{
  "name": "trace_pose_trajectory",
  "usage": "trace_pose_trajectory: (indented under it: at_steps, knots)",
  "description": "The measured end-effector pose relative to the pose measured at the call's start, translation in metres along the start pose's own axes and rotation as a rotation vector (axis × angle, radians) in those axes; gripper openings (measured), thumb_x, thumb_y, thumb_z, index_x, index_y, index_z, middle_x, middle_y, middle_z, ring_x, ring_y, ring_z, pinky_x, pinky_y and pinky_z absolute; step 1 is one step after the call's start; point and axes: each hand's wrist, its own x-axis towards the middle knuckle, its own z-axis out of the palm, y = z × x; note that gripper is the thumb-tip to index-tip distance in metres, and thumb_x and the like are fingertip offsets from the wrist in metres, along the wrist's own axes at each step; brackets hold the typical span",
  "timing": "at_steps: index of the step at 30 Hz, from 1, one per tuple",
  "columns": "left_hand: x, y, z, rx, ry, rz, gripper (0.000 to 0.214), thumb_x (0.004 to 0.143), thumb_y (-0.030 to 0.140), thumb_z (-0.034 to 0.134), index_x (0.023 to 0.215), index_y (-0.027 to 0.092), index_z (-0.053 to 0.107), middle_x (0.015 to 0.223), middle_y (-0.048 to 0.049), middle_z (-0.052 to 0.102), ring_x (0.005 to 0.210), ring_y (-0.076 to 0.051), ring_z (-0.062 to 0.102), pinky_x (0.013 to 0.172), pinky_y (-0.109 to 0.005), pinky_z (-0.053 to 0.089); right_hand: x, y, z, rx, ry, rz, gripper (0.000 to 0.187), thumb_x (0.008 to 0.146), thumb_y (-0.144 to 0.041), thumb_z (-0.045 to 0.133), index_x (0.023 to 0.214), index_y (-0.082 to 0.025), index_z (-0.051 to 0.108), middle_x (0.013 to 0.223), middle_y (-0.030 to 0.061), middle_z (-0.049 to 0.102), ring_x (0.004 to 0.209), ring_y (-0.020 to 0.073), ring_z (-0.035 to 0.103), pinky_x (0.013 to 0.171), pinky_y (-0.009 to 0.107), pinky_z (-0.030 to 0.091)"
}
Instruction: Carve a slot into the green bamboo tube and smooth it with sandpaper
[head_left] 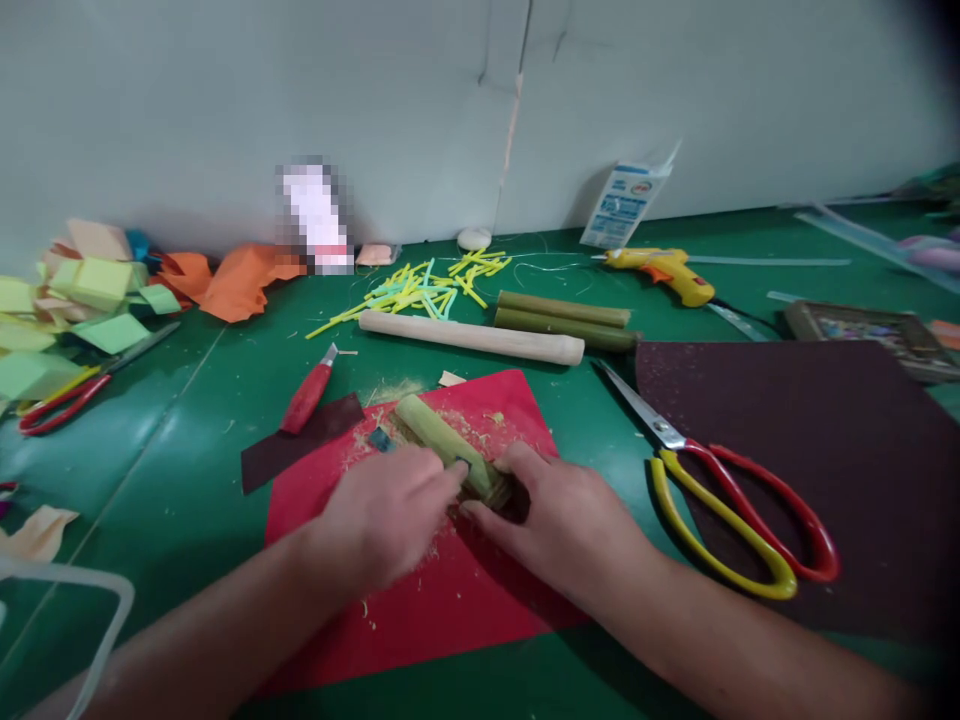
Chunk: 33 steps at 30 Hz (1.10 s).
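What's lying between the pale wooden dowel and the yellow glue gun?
Two green bamboo sticks, side by side, lie between the dowel and the glue gun, seen in the head view.

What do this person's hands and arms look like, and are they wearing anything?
The left hand and right hand are bare: no gloves, and no rings show. The forearms are bare too, with no sleeves, watch or bracelet in view.

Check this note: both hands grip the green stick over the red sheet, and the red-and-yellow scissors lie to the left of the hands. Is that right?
One detail is wrong. The left hand and right hand do grip the green stick over the red sheet, but the head view shows the red-and-yellow scissors lying to their right, not left.
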Motion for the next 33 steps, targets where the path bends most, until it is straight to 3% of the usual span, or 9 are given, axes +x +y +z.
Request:
trace_pose_trajectory:
  at_steps: [4, 8, 11, 12, 15, 19, 23, 27, 33]
  knots:
    - [0.0, -0.004, 0.002, 0.117, 0.082, -0.121, 0.031, 0.095, 0.022, 0.036, 0.097, 0.011, 0.065, 0.07, -0.0055, 0.059, 0.068, -0.016, 0.056, 0.059, -0.026, 0.044, 0.0, 0.001, 0.002, -0.004, 0.018, 0.004, 0.029, 0.075, -0.051, 0.057, 0.077, -0.023, 0.05, 0.058, -0.0019, 0.06, 0.05, 0.0155, 0.054, 0.046, 0.026, 0.021]
    - [-0.002, -0.006, 0.005, 0.072, -0.005, 0.047, 0.032, 0.096, 0.02, 0.033, 0.109, 0.013, 0.061, 0.067, -0.0025, 0.057, 0.062, -0.015, 0.053, 0.054, -0.026, 0.04, 0.0, 0.001, 0.002, 0.008, 0.011, -0.01, 0.027, 0.074, -0.048, 0.059, 0.077, -0.023, 0.05, 0.06, -0.002, 0.061, 0.051, 0.0154, 0.054, 0.046, 0.026, 0.021]
    - [0.0, -0.006, 0.003, 0.079, 0.064, -0.171, 0.031, 0.096, 0.025, 0.035, 0.098, 0.014, 0.064, 0.072, -0.0043, 0.058, 0.07, -0.015, 0.055, 0.06, -0.025, 0.043, 0.0, 0.0, 0.001, 0.009, 0.015, 0.008, 0.029, 0.074, -0.05, 0.059, 0.079, -0.023, 0.051, 0.06, -0.0018, 0.061, 0.051, 0.0158, 0.054, 0.046, 0.026, 0.022]
    - [0.001, -0.006, 0.002, 0.069, 0.052, -0.178, 0.032, 0.096, 0.025, 0.035, 0.094, 0.013, 0.065, 0.07, -0.0044, 0.057, 0.069, -0.015, 0.054, 0.06, -0.025, 0.043, 0.0, -0.001, 0.0, 0.02, 0.007, 0.011, 0.028, 0.074, -0.049, 0.059, 0.079, -0.023, 0.051, 0.06, -0.002, 0.061, 0.052, 0.0156, 0.054, 0.046, 0.026, 0.022]
    - [0.003, -0.003, 0.001, -0.002, -0.045, -0.056, 0.035, 0.097, 0.024, 0.03, 0.1, 0.014, 0.063, 0.067, -0.0031, 0.055, 0.062, -0.014, 0.052, 0.055, -0.025, 0.042, 0.0, -0.001, 0.0, 0.063, -0.022, 0.015, 0.026, 0.074, -0.047, 0.06, 0.078, -0.023, 0.051, 0.06, -0.0028, 0.06, 0.052, 0.015, 0.054, 0.046, 0.025, 0.023]
    - [0.004, -0.002, 0.002, 0.002, 0.042, -0.174, 0.031, 0.096, 0.023, 0.034, 0.099, 0.012, 0.063, 0.075, -0.0057, 0.058, 0.069, -0.015, 0.055, 0.062, -0.026, 0.045, 0.0, -0.001, 0.0, 0.069, -0.006, 0.036, 0.027, 0.074, -0.049, 0.06, 0.077, -0.023, 0.051, 0.06, -0.0022, 0.06, 0.052, 0.0151, 0.053, 0.046, 0.025, 0.023]
    - [0.003, -0.003, 0.006, -0.007, -0.019, -0.03, 0.036, 0.097, 0.021, 0.028, 0.101, 0.013, 0.062, 0.065, -0.0026, 0.055, 0.062, -0.014, 0.053, 0.055, -0.025, 0.043, 0.001, 0.0, 0.0, 0.071, -0.029, 0.023, 0.026, 0.075, -0.047, 0.059, 0.077, -0.023, 0.051, 0.061, -0.0018, 0.06, 0.052, 0.0151, 0.053, 0.046, 0.025, 0.023]
    - [0.003, -0.008, 0.008, 0.013, 0.069, -0.173, 0.033, 0.097, 0.024, 0.031, 0.099, 0.014, 0.062, 0.073, -0.0046, 0.058, 0.07, -0.015, 0.055, 0.061, -0.026, 0.046, 0.002, 0.001, 0.0, 0.057, -0.028, 0.048, 0.029, 0.076, -0.052, 0.056, 0.079, -0.023, 0.052, 0.062, -0.0003, 0.062, 0.053, 0.0164, 0.054, 0.047, 0.025, 0.023]
    - [0.001, -0.012, 0.007, 0.016, 0.017, -0.08, 0.032, 0.097, 0.023, 0.03, 0.1, 0.014, 0.061, 0.071, -0.004, 0.058, 0.067, -0.015, 0.055, 0.061, -0.027, 0.046, 0.001, 0.0, -0.001, 0.096, -0.039, 0.044, 0.027, 0.075, -0.049, 0.057, 0.077, -0.023, 0.051, 0.059, -0.002, 0.059, 0.051, 0.015, 0.051, 0.047, 0.024, 0.022]
